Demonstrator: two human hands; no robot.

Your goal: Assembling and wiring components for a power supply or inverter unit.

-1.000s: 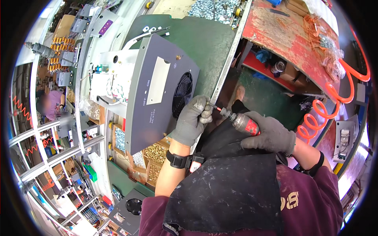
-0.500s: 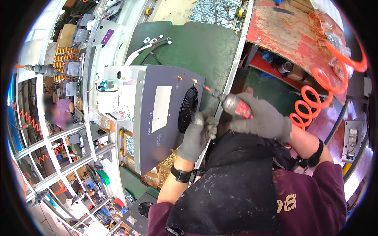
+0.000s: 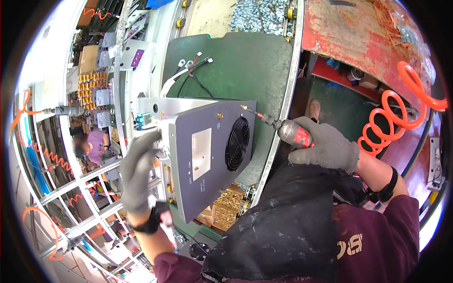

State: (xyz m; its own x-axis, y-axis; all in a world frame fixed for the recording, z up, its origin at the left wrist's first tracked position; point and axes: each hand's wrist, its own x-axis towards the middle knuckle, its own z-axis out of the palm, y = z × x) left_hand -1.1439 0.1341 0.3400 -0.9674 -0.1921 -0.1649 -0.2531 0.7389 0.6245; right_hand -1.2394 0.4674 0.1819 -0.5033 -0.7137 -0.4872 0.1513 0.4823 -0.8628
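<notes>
My right hand [image 3: 328,146] grips a pneumatic screwdriver [image 3: 295,133] with a red label. Its thin bit points left, with a brass-coloured screw [image 3: 243,107] at the tip, by the far right corner of a grey metal panel [image 3: 207,181]. This panel, the face of a box-shaped chassis, carries a round black fan grille [image 3: 238,143] and a rectangular cutout [image 3: 201,153]. A brass fitting [image 3: 220,115] sits near its far edge. My left hand [image 3: 139,174], gloved in grey like the right, is beside the panel's left edge, fingers stretched and thumb apart, slightly blurred.
The chassis stands on a green work surface [image 3: 236,66], with loose cables [image 3: 186,73] behind it. Bins of brass parts [image 3: 229,212] lie near its front edge and silver fasteners [image 3: 259,16] farther back. An orange coiled hose [image 3: 389,115] hangs at right; another person [image 3: 94,146] works at far left.
My left hand has left the fan side and swung left around the panel to its other edge. My right hand still holds the screwdriver at the far corner. The view has shifted slightly.
</notes>
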